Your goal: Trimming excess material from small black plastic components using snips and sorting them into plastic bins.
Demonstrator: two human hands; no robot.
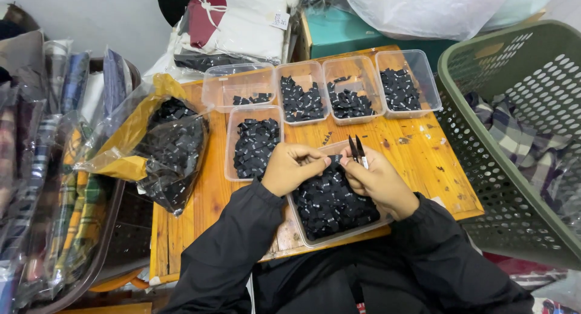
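Stacks of bagged plaid cloth [66, 205] stand at the far left, beside a clear plastic bag [172, 153] of small black labels lying on the wooden table [423, 163]. The left hand [292, 167] pinches 1 small black label [334, 160] at its fingertips above the near clear tray [327, 202], which is full of such labels. The right hand [378, 179] touches the same label and grips small black snips [357, 149], blades up. Behind them sit 5 more clear trays [348, 87]. A green basket [514, 144] stands at the right.
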